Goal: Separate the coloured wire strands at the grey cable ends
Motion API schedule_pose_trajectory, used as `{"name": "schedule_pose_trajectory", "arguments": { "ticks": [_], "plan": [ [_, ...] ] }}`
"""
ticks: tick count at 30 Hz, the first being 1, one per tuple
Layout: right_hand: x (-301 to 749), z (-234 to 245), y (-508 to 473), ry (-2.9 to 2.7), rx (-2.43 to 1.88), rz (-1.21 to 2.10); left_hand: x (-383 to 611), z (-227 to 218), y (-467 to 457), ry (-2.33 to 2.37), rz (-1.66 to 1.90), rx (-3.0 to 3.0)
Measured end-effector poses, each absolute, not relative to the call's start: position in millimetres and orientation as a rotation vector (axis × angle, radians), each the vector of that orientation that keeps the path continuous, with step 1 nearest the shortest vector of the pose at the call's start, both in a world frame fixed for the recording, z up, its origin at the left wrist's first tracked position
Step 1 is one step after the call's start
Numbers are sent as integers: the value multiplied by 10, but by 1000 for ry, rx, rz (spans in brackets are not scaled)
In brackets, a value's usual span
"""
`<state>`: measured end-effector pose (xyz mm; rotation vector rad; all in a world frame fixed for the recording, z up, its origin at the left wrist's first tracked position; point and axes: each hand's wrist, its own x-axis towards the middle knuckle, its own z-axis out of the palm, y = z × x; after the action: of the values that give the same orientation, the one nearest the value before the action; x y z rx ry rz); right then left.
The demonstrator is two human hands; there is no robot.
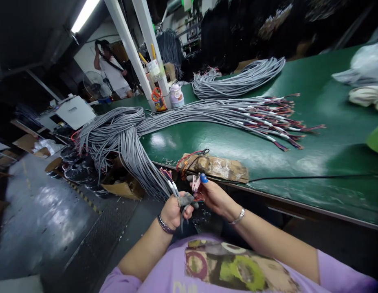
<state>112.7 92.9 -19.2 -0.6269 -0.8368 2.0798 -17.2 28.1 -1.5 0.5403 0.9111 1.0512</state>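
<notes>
I am at the near edge of the bench (314, 134), low in the middle of the frame, with both hands just off its lip. My left hand (172, 211) is closed in a fist around one grey cable (176, 192), whose stripped end sticks up above my knuckles and fans into thin coloured wires (167, 173). My right hand (215, 195) sits just beside it, thumb and forefinger pinched shut on a small pale pink piece (195, 182); whether it is a clip or a connector, I cannot tell. The other fingers of that hand are loosely curled and hold nothing that I can see.

The cable I hold comes out of the big grey bundle (128, 138) that spills off the bench at centre left and hangs toward the floor. Its far ends, with red and dark coloured tips (274, 118), lie spread toward the right. A taped cardboard block (216, 166) with red wire looped on it rests on the bench edge just above my hands.

As I judge it, I am working the wire ends of this single cable, the pink piece brought up close to them. Bringing the two together calls for a steady left grip, the wires kept apart and a fine pinch on the right
</notes>
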Motion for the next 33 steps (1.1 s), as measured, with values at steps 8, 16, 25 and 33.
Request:
{"name": "schedule_pose_trajectory", "arguments": {
  "ticks": [8, 16, 25, 33],
  "plan": [
    [1079, -166, 936, -653, -640, 2091, -134, -57, 296, 970, 1050, 511],
    [1168, -243, 922, -602, -612, 2198, -135, -55, 142, 1065, 1072, 583],
    [1208, -152, 917, -732, -595, 2196, -161, -19, 38, 1090, 1132, 651],
    [1151, -226, 933, -627, -597, 2190, -213, 1, 196, 892, 1046, 542]
  ]
}}
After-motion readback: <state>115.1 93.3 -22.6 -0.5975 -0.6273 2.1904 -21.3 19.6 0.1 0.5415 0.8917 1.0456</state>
